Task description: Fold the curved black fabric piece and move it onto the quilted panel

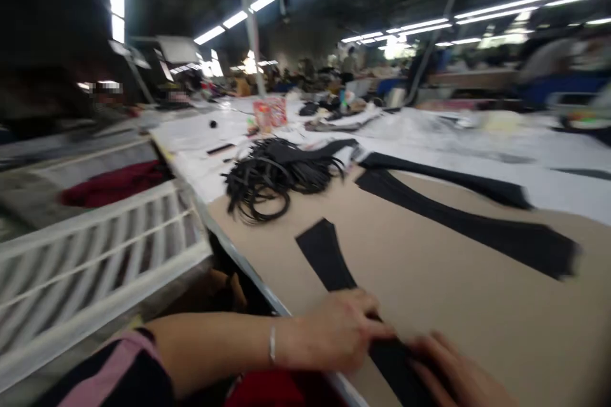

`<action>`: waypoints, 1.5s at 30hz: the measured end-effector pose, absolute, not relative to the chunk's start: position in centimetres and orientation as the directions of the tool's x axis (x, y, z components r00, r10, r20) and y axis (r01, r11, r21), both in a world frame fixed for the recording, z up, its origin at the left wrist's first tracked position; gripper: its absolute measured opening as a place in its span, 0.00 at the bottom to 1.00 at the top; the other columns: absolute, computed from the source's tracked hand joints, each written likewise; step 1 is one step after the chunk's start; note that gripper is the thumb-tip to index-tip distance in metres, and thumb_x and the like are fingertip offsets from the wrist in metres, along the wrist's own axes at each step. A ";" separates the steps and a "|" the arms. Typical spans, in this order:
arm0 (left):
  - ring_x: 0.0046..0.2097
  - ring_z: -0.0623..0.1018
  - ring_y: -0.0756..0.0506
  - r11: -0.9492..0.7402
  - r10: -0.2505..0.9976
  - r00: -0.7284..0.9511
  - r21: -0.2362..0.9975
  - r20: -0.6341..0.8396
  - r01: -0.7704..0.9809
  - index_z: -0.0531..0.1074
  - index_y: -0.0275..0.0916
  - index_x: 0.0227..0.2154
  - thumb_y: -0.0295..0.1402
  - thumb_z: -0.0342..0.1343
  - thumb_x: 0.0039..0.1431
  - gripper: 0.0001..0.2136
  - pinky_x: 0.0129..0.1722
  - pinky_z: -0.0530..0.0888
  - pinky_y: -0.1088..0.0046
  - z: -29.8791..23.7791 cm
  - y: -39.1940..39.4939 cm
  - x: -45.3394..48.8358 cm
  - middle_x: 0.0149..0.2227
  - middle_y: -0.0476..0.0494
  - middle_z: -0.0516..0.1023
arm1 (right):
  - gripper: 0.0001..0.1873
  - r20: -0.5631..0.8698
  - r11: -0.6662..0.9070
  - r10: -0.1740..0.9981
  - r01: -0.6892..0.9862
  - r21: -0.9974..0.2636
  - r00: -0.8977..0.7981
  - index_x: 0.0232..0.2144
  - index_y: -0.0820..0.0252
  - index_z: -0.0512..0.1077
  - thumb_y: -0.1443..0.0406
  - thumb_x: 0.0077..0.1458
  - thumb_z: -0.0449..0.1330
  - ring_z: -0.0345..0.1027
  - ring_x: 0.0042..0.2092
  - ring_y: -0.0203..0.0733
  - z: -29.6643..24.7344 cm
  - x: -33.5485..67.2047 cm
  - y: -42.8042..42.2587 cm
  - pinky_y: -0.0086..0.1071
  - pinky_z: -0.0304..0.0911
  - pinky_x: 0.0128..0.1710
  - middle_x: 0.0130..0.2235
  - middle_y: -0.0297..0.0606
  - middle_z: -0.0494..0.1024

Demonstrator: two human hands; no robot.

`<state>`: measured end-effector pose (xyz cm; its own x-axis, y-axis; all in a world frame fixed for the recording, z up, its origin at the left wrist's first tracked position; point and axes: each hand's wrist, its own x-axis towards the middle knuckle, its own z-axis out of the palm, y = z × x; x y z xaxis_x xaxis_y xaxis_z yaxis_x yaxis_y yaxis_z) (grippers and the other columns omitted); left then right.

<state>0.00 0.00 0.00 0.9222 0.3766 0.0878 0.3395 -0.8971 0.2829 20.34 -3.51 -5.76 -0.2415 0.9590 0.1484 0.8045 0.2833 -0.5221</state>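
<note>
A long, curved black fabric piece [327, 257] lies slantwise across the brown board near the front edge of the table. My left hand [337, 331] is over its middle, fingers curled and closed on the cloth. Nearer to me, my right hand [451, 365] touches the same piece from the right side. Motion smears its fingers, so their grip is unclear. Part of the cloth is hidden under both hands.
Two stacks of similar curved black pieces, a front one [468, 219] and a rear one [443, 175], lie at right on the brown board [415, 273]. Black cords [267, 178] form a tangled heap behind. Left of the table edge stands a white slatted rack [105, 254] near dark red cloth [114, 184].
</note>
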 end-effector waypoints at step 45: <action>0.49 0.71 0.44 -0.954 0.195 0.970 0.257 0.145 0.153 0.64 0.37 0.56 0.18 0.44 0.59 0.23 0.52 0.70 0.63 -3.6 1.0 2.1 0.49 0.40 0.72 | 0.08 0.197 0.275 0.955 0.907 -0.319 -0.220 0.32 0.60 0.67 0.71 0.63 0.51 0.59 0.37 0.41 -4.2 22.4 -10.2 0.35 0.56 0.39 0.35 0.36 0.69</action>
<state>2.13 1.00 -3.57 0.9701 0.1948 0.1450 0.1533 -0.9542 0.2569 22.44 -10.22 -4.24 -0.2205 0.9554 0.1967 0.9069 0.2750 -0.3192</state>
